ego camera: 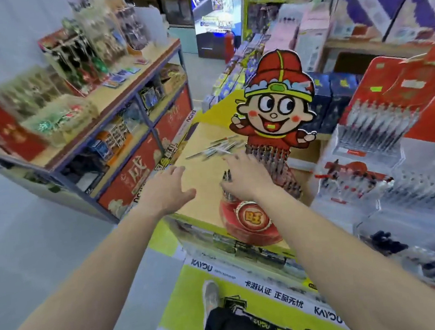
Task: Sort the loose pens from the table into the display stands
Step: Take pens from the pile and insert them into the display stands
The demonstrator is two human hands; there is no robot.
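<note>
Both hands empty, fingers spread: left hand (167, 189) over tabletop (201, 176), right hand (246, 176) above red stand (253, 221) of upright pens, loose pens (216, 147) scattered farther back beside the cartoon cutout (275, 102).

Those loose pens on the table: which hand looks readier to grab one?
The right hand, probably: its fingertips reach nearly to the loose pens, and it is open. The left hand hovers nearer, short of the pile.
</note>
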